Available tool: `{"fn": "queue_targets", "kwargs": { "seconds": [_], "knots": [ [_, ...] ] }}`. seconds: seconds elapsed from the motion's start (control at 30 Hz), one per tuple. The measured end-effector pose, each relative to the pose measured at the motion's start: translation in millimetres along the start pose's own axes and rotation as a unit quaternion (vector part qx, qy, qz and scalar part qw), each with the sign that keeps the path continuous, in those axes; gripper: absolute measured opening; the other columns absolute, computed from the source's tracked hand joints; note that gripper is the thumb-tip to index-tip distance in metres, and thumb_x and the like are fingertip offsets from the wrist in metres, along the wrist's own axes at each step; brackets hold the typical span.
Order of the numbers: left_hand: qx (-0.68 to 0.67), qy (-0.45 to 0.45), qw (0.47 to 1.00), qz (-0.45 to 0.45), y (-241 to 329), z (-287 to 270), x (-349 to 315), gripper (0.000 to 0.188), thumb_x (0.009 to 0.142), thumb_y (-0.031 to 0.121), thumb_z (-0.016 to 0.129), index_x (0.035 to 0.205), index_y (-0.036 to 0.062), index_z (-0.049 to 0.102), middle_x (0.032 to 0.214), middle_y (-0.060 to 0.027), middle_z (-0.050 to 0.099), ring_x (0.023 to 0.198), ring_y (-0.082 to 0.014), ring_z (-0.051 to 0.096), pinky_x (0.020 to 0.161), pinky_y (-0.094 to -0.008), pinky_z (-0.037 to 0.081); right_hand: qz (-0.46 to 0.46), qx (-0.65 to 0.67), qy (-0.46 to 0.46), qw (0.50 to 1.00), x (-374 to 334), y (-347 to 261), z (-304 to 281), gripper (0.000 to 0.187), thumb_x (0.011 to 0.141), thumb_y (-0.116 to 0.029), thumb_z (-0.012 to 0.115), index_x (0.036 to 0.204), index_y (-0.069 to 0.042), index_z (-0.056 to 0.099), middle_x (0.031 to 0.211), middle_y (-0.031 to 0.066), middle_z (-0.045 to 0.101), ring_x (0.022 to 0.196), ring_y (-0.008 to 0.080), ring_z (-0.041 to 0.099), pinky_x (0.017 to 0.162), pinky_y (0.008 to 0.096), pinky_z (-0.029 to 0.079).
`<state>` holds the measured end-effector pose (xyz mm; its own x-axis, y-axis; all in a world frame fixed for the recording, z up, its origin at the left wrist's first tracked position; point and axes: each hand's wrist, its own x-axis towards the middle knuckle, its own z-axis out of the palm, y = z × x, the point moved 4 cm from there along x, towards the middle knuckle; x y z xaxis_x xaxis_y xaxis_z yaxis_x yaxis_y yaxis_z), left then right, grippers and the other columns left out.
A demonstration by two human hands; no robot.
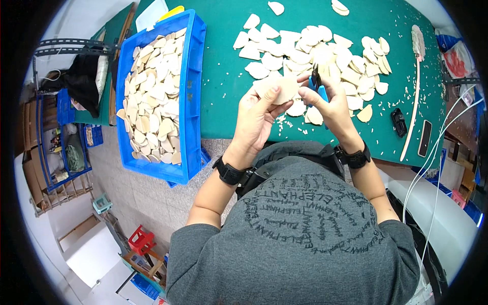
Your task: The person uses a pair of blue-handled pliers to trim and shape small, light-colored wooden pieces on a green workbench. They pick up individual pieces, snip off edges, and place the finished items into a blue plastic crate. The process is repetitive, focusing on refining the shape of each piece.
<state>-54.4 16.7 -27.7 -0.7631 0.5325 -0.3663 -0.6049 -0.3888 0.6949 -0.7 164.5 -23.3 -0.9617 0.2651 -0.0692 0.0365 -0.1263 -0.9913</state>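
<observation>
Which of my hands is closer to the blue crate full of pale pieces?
Left. Your left hand, gripping a pale piece, is to the right of the blue crate, not touching it; your right hand, holding blue-handled cutters, is farther right.

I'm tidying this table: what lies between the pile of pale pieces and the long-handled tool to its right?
The head view shows a small black object there, nearer the tool than the pile, with pale scraps scattered around.

The right hand [331,103] partly hides the blue-handled cutters [323,93]; the lower edge crops the grey shirt [295,254].
</observation>
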Motion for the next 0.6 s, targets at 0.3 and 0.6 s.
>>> {"fn": "queue_targets", "kwargs": {
  "seconds": [0.3, 0.6],
  "knots": [
    [0.146, 0.098, 0.973, 0.151, 58, -59, -15, 0.035, 0.091, 0.02, 0.059, 0.117, -0.0021, 0.052, 0.105, -0.0112, 0.063, 0.093, -0.0186, 0.063, 0.076, -0.0293, 0.055, -0.005, 0.077, 0.021, 0.997, 22, 4, -11, 0.021, 0.089, -0.021, 0.062, 0.093, 0.0, 0.058, 0.068, -0.0001, 0.051, 0.062, 0.0082, 0.049, 0.057, 0.0226, 0.04],
    [0.545, 0.289, 0.718, 0.322, 54, -131, 20, 0.036, 0.083, 0.025, 0.067, 0.109, 0.002, 0.058, 0.108, -0.009, 0.057, 0.101, -0.0209, 0.053, 0.087, -0.0332, 0.043, 0.011, 0.079, 0.104, 0.991, 6, 20, -54, 0.022, 0.088, -0.02, 0.064, 0.095, -0.001, 0.057, 0.069, 0.0001, 0.054, 0.061, 0.0072, 0.05, 0.056, 0.0215, 0.041]
  ]
}}
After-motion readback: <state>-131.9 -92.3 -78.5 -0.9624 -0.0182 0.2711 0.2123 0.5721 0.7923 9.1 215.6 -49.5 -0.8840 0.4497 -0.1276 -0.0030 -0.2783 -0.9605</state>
